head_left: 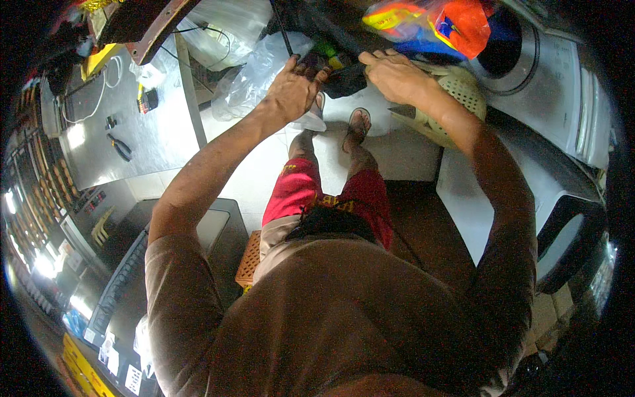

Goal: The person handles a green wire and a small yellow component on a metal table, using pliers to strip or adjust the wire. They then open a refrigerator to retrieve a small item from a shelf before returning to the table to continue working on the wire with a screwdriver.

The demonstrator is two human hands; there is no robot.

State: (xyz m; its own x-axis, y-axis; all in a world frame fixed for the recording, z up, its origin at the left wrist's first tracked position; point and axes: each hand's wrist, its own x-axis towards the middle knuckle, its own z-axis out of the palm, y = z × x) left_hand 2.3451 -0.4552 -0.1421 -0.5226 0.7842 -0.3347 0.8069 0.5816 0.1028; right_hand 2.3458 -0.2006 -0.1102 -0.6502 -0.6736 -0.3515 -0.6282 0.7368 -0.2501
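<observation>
Between my hands hangs a dark, limp black bag (346, 82) at the top middle, with something green and yellow (329, 53) showing just behind it. My left hand (294, 88) is closed, its curled fingers at the bag's left side; a thin black rod or cord runs up from there. On the right, my right hand (395, 76) is closed too, its fingers gripping the bag's right edge. A clear plastic bag (254, 73) lies beside my left hand. Close under my right forearm stands a cream perforated basket (461, 92).
A steel table (169, 119) at left bears pliers (121, 147) and a white cord (99, 99). A white washing machine (552, 99) stands right. Orange and yellow packaging (460, 30) lies at the back. An orange crate (249, 261) sits near my left leg.
</observation>
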